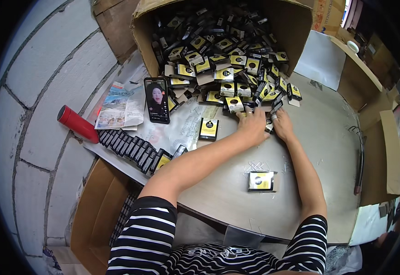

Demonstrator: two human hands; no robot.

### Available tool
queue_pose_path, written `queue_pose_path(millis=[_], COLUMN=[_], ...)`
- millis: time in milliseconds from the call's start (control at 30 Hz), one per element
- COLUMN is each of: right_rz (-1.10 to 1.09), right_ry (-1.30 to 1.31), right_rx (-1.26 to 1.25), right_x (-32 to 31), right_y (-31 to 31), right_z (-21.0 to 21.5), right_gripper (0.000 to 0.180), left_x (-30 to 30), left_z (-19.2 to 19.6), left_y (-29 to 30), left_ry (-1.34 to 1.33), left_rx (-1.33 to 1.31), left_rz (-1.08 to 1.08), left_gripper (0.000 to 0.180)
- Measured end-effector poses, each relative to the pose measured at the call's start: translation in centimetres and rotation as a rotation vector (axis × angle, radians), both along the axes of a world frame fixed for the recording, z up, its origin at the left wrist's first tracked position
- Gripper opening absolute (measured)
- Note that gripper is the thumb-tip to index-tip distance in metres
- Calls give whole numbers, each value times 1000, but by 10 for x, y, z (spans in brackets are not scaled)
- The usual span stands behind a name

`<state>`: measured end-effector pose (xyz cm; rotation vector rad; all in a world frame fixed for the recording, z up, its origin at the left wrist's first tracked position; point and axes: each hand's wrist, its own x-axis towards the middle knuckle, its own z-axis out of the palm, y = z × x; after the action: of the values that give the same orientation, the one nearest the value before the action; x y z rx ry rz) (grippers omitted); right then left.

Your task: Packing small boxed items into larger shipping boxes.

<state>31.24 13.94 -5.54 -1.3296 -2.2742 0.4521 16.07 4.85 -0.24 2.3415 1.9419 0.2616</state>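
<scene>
My left hand (254, 126) is at the front edge of a heap of small black-and-yellow boxes (223, 74), fingers curled round a small box (269, 125) that is mostly hidden. Right beside it, my right hand (282, 124) pinches a dark small box (277, 103) tilted up against the heap. The heap spills from a large cardboard carton (143, 39) lying on its side. A single yellow-faced box (208, 129) lies left of my hands. Nearer to me, another box (261, 181) rests with an end flap open.
A row of black boxes (133, 149) lines the table's left edge, beside a red bottle (77, 123). A phone (157, 100) playing a video stands by a printed leaflet (122, 107). Thin clear strips (257, 166) lie on the grey table (227, 201). An open carton (92, 206) sits below left.
</scene>
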Motion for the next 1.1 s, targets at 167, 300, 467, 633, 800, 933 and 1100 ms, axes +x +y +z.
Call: queue_pose_path(millis=[167,300,467,633,800,933,1100], right_rz=[79,168,140,103,49,15,215], right_ry=[65,456,517,661,228,-259,-301], right_rx=[-25,-591,-532,-290,-77,42,133], right_x=[17,36,30,43,-12,-43,-6], right_y=[-6,6,14,32,19,-27,-95], right_z=[-15,10,-2,-13,7,14,8], right_gripper=[29,34,35,37,56,62,60], left_x=[-14,-7,14,1,-68,-73,-78], left_z=[-1,-12,-18,7,34,20,-1], left_y=[5,10,16,37,77,68,28], left_ry=[-38,-90,-209,-426,-1058,-540,-251], left_rx=[31,242,139,96,-62,177,233], left_rz=[-118,-286,-151,-130,124,86,-22], left_gripper=[86,93,93,74,62,57,53])
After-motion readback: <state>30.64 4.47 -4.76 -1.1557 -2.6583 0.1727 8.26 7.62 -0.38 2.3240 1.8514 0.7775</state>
